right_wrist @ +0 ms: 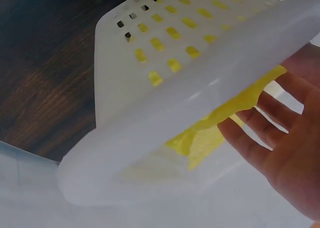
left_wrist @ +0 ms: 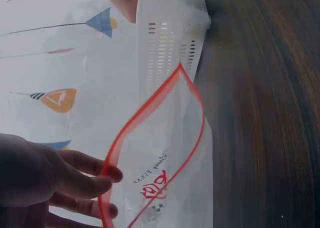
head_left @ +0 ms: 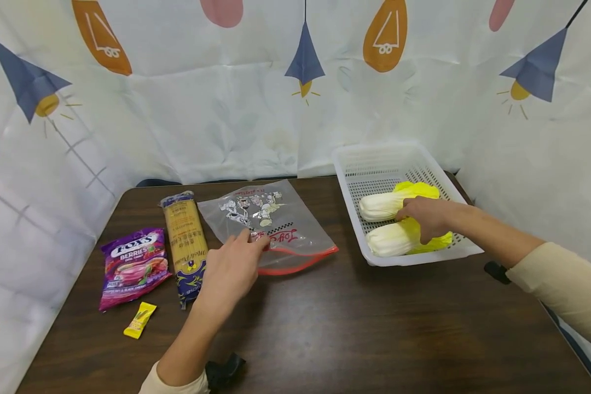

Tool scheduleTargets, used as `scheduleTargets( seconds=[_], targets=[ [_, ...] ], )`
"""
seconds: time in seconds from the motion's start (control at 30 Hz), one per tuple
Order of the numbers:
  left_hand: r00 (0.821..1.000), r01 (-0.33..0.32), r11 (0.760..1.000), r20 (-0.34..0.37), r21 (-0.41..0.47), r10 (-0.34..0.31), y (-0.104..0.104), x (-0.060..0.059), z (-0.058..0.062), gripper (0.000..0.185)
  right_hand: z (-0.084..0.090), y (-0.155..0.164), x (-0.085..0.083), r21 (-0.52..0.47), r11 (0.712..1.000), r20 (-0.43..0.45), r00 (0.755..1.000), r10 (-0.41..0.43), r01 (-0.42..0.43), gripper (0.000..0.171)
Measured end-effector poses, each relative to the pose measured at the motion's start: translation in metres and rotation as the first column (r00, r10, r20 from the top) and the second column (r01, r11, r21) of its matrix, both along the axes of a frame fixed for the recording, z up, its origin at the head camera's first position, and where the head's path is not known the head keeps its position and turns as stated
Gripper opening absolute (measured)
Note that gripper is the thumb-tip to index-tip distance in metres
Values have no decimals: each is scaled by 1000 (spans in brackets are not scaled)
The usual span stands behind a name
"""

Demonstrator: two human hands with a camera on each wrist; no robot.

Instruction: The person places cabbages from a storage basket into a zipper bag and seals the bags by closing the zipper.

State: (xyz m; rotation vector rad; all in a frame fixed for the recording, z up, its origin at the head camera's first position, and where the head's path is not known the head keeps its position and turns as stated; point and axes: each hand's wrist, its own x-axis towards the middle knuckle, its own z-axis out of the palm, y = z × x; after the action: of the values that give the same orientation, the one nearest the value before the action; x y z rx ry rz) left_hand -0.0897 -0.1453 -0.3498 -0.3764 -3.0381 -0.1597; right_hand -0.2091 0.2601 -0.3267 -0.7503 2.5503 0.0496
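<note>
A clear zip bag (head_left: 271, 224) with a red seal and cartoon print lies flat on the dark wooden table (head_left: 354, 317). My left hand (head_left: 253, 241) reaches to its near edge, straight fingers touching the plastic by the red strip. In the left wrist view the fingers (left_wrist: 95, 183) lie at the mouth of the zip bag (left_wrist: 165, 153). Two toy napa cabbages lie in a white perforated basket (head_left: 374, 150) at the right. My right hand (head_left: 423, 219) rests over the near cabbage (head_left: 391, 243), beside the far cabbage (head_left: 381, 205). The right wrist view shows loosely extended fingers (right_wrist: 265, 133) above the yellow leaves (right_wrist: 210, 133), behind the basket's wall (right_wrist: 165, 103).
Left of the zip bag lie a spaghetti pack (head_left: 184, 241), a purple Fox's Berries candy bag (head_left: 134, 265) and a small yellow sachet (head_left: 140, 320). A printed cloth backdrop (head_left: 256, 109) closes off the back and both sides of the table.
</note>
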Motion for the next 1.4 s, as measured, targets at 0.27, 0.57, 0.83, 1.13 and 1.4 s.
scheduleTargets(
  seconds=[0.27, 0.57, 0.83, 1.13, 1.4],
  targets=[
    [998, -17, 998, -58, 54, 20, 0, -5, 0, 35, -5, 0, -2, 63, 998, -32, 999, 13, -11, 78],
    [998, -50, 995, -28, 90, 53, -1, -14, -9, 23, -5, 0, -2, 85, 996, -42, 999, 31, -27, 75],
    [993, -86, 984, -70, 156, 97, -5, -15, -13, 8, -2, 2, -2, 59, 996, -103, 992, 73, -67, 67],
    [995, -95, 989, 5, 113, 95, -10, -9, -11, 25, 7, 11, 5, -65, 992, -208, 974, 88, -104, 54],
    [992, -122, 984, -1, 127, 123, -15, -10, -10, 31, 24, 20, 8, -146, 986, -206, 977, 50, -82, 56]
  ],
)
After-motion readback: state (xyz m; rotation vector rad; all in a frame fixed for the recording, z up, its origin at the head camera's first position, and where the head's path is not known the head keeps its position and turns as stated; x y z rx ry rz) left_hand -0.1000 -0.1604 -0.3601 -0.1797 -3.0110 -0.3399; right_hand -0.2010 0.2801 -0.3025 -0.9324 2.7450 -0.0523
